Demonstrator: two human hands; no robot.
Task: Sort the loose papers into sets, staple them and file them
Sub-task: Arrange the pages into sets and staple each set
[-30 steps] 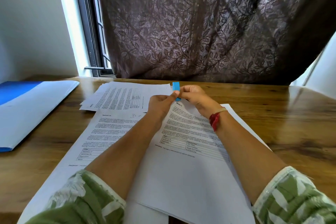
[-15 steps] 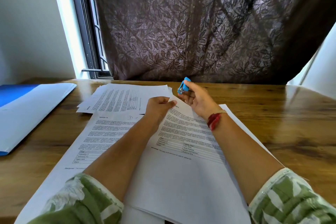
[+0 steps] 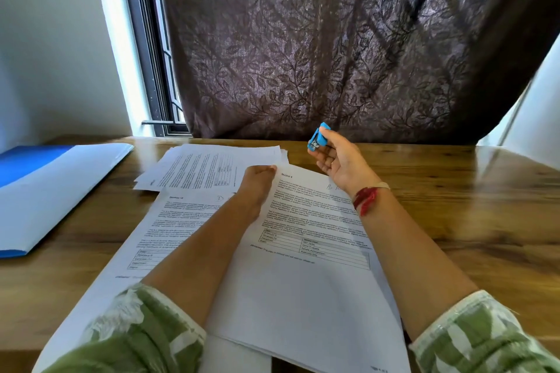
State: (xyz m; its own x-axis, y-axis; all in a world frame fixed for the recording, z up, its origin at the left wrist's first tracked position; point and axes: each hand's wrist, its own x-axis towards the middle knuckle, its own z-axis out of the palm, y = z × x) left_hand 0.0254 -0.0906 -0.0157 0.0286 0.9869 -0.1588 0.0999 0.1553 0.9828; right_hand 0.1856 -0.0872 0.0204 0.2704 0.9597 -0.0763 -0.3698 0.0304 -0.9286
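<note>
Wood-grain table (image 3: 460, 221), glossy, carries all the paperwork under inspection. Nearest the person lies a set of printed sheets headed "Section 4" (image 3: 303, 297), angled slightly, its upper page showing text blocks and a small ruled table. The left hand (image 3: 257, 183) sits at the far left corner of this set, fingers curled down with the thumb tip against the corner, holding the pages there. The right hand (image 3: 341, 162) is raised clear of the paper just beyond the set's far edge, palm turned left, thumb and forefinger pinching a small blue stapler (image 3: 317, 138); the stapler is in the air and touches no sheet. A red thread band (image 3: 366, 198) circles the right wrist. Partly under the set, on the left, lies a sheet headed "Section 10" (image 3: 181, 221) with a handwritten letter near its top. Farther back, left of centre, rests a loose stack of printed pages (image 3: 212, 168), edges uneven. At the far left lies a blue folder (image 3: 45, 191), open, pale inner face up. Both forearms show green patterned sleeves (image 3: 145, 339). Behind the table hangs a dark leaf-patterned curtain (image 3: 333, 39), with a window frame (image 3: 148, 70) left of it
</note>
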